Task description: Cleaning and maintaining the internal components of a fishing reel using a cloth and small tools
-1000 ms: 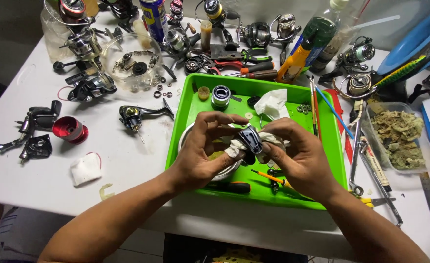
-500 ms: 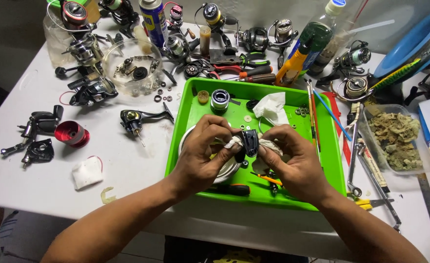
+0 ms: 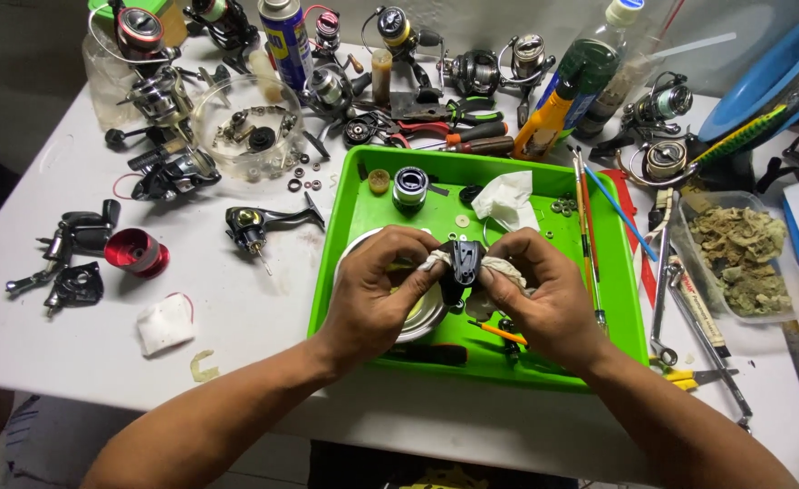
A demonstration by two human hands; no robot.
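You have a small black reel part (image 3: 465, 263) pinched between your two hands, above the middle of the green tray (image 3: 621, 299). It is a dark, glossy piece of moulded plastic or metal, roughly upright, taller than it is wide, with a few small pale dots, perhaps screw holes, along its upper edge. A crumpled white cloth (image 3: 506, 270), grey with grime in places, is wrapped around both its sides, so only the front face shows. Cloth and part touch each other closely. The lower end of the part is hidden behind your fingers.
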